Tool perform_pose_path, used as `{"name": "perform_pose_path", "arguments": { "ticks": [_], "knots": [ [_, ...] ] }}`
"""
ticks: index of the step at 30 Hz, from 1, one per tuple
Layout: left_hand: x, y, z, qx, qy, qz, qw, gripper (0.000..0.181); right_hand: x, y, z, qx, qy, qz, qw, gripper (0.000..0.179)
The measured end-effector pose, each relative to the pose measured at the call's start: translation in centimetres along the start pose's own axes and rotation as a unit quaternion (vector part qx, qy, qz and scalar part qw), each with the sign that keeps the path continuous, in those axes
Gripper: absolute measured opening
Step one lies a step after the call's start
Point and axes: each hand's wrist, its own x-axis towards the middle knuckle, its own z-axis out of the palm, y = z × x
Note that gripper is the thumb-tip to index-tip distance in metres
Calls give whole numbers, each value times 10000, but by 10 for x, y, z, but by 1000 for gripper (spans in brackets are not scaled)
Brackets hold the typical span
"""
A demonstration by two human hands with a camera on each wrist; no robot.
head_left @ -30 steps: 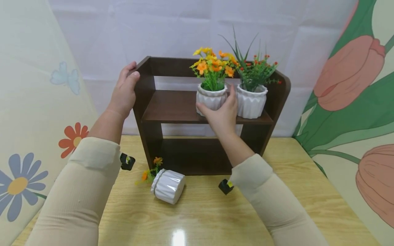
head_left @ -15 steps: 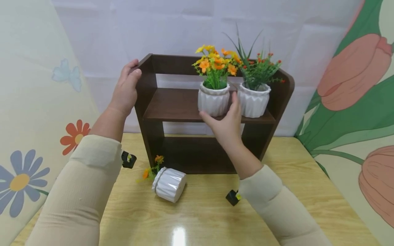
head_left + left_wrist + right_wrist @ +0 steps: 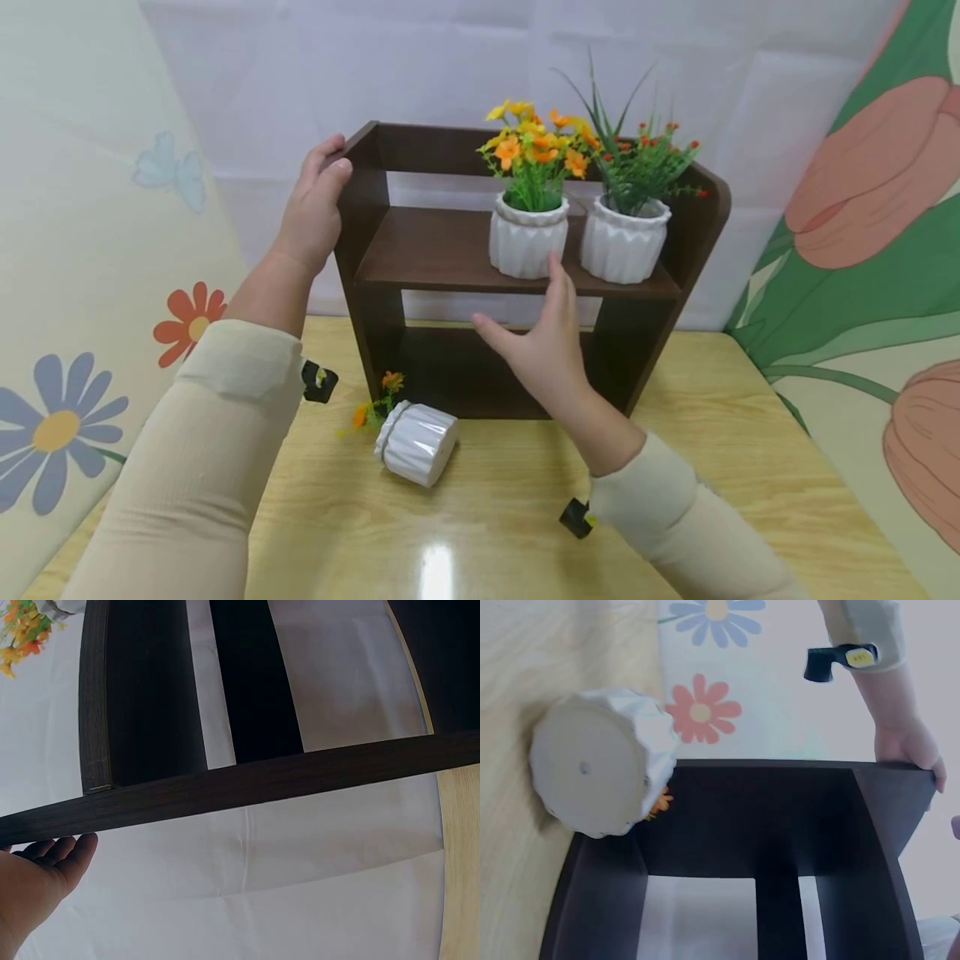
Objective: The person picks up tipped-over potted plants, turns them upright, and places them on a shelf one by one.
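My left hand (image 3: 311, 212) grips the upper front edge of the left side panel of a dark brown two-tier shelf (image 3: 431, 246). In the left wrist view its fingertips lie right at the panel's edge. My right hand (image 3: 551, 350) is spread in front of the shelf, thumb and fingers apart, with nothing in it. Its fingertips overlap the lower part of a white fluted flowerpot (image 3: 525, 237) with yellow and orange flowers, upright on the upper board. Beside it, to the right, stands a similar pot (image 3: 626, 246) with grassy leaves and small red flowers.
A third white flowerpot (image 3: 420, 442) with orange flowers lies on its side on the wooden table (image 3: 480, 517), before the shelf's lower left corner. A white cloth (image 3: 450, 67) hangs behind; panels painted with flowers stand at both sides.
My right hand has let go of the pot with yellow and orange flowers and drawn back down towards me. My left hand keeps its place on the shelf. The view shifts slightly.
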Motion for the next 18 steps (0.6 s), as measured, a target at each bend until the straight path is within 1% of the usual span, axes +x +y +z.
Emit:
{"name": "perform_pose_path", "arguments": {
  "ticks": [4, 11, 18],
  "knots": [
    [1, 0, 1, -31, 9, 54, 10000, 53, -7, 3, 4, -108, -160, -68, 9998, 110],
    [1, 0, 1, -67, 25, 68, 10000, 52, -16, 4, 9, -193, -345, 5, 9992, 109],
    [1, 1, 1, -37, 52, 54, 10000, 52, -22, 9, 14, -143, -748, -64, 9971, 108]
  ]
}}
